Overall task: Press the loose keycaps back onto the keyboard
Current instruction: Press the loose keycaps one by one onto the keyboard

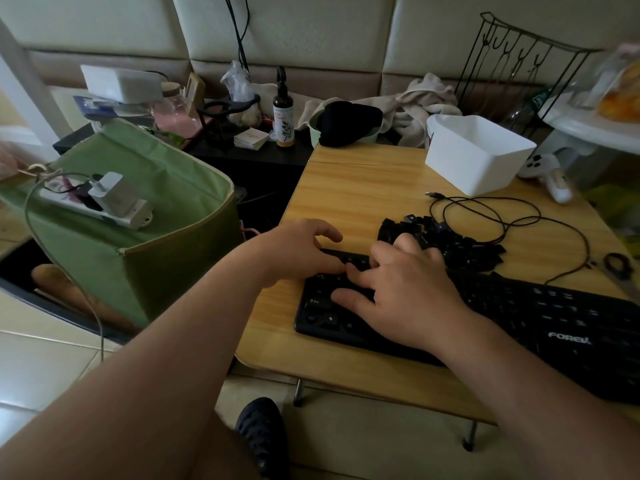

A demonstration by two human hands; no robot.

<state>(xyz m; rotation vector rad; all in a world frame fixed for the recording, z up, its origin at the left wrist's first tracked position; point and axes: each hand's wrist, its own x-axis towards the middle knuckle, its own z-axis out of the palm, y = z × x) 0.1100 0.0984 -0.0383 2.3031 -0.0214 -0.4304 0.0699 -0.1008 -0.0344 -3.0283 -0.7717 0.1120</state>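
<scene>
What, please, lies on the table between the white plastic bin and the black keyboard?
In the head view: a looped black cable and a pile of loose black keycaps.

Dim room: cream padded wall panels (287,26) behind, pale tiled floor (45,368) below, a low wooden table (353,188) beside a green fabric bin (166,237).

The scene is dimly and evenly lit by soft light. A faint sheen is seen on the wooden table (360,188). Straight lines are bowed towards the edges by the wide-angle lens. The shelf (595,109) at upper right is blurred, and the corners are darkened.
</scene>
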